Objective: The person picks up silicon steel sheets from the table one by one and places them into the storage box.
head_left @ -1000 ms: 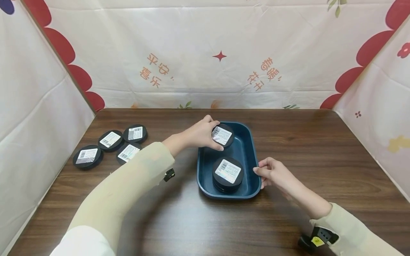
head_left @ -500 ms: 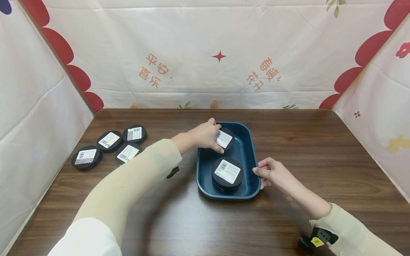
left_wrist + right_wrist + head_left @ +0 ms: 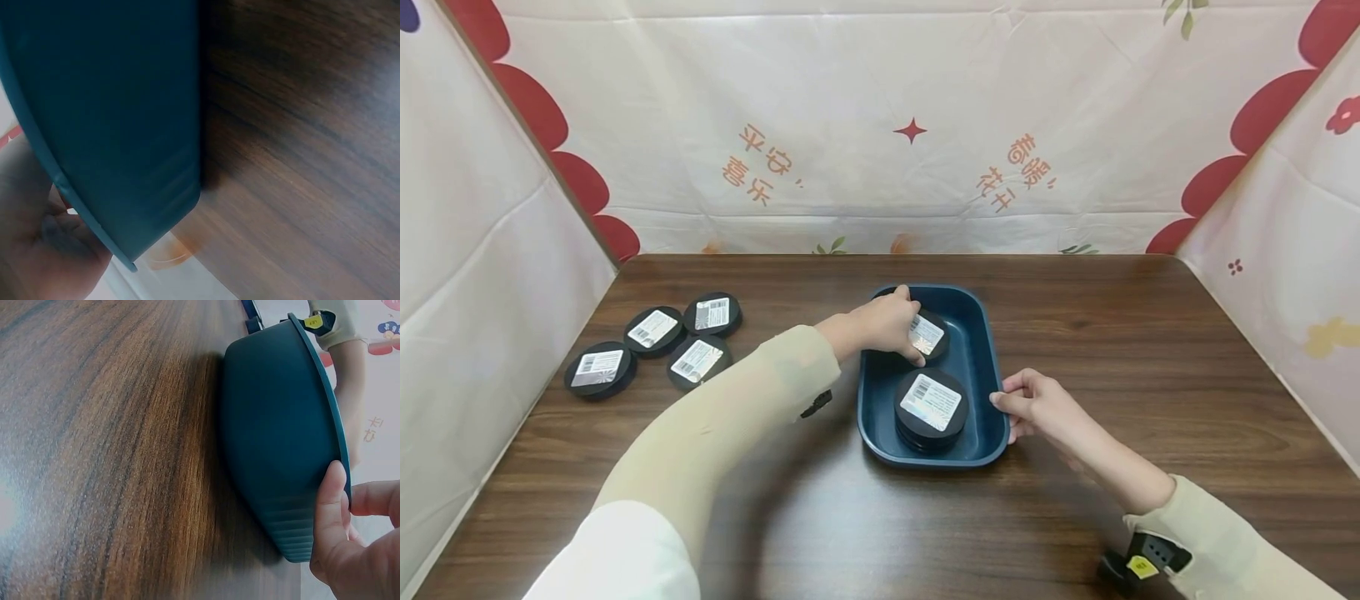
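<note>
In the head view, a blue rectangular tray (image 3: 976,333) stands on the table. Over its far part my left hand (image 3: 883,323) grips a flat black disc with a white barcode label (image 3: 927,335); the fingers cover part of it. Whether this disc touches the tray floor, I cannot tell. A short stack of like discs (image 3: 932,407) sits in the near part of the tray. My right hand (image 3: 1041,406) pinches the tray's right rim, thumb on one side and fingers on the other, as the right wrist view also shows. In the left wrist view the tray wall (image 3: 119,112) hides the held disc.
Several more labelled black discs (image 3: 654,330) lie on the wooden table (image 3: 1120,325) at the far left, close together. A printed white curtain (image 3: 850,83) hangs behind the table and at both sides. Each sleeve carries a small black wrist device (image 3: 1159,552).
My left hand has moved slightly right and down with the disc, lower into the far part of the tray. The right hand keeps its pinch on the rim.
</note>
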`<state>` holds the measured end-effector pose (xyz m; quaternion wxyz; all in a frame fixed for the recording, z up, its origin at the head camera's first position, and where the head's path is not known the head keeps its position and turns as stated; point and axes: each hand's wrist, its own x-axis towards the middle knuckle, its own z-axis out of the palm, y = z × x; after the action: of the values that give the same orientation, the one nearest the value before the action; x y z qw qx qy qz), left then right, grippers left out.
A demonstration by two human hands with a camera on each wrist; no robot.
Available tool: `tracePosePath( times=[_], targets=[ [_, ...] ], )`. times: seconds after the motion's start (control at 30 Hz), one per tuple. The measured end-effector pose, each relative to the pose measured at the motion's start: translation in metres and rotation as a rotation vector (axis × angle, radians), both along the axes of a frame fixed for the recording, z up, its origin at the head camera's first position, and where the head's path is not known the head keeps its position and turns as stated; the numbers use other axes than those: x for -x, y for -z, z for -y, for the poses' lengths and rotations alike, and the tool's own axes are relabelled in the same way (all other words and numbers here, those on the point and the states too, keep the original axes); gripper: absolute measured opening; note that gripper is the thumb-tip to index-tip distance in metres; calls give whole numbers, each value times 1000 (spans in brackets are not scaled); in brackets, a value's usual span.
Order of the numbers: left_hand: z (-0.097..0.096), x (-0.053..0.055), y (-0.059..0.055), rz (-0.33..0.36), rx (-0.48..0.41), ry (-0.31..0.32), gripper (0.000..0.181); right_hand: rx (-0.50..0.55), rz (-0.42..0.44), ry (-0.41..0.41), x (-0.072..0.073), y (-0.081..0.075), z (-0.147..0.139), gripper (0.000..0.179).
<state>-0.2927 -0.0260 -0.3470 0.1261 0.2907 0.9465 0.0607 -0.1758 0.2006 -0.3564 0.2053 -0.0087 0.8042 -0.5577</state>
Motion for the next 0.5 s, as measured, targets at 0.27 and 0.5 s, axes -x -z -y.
tracePosePath(
  times=[0.27, 0.5],
  targets=[
    [-2, 4, 1, -9, 48, 25, 81, -13, -3, 1, 1, -2, 0, 32],
    [-5, 2, 1, 27, 59, 29, 74, -14, -2, -3, 0, -1, 0, 33]
  ],
)
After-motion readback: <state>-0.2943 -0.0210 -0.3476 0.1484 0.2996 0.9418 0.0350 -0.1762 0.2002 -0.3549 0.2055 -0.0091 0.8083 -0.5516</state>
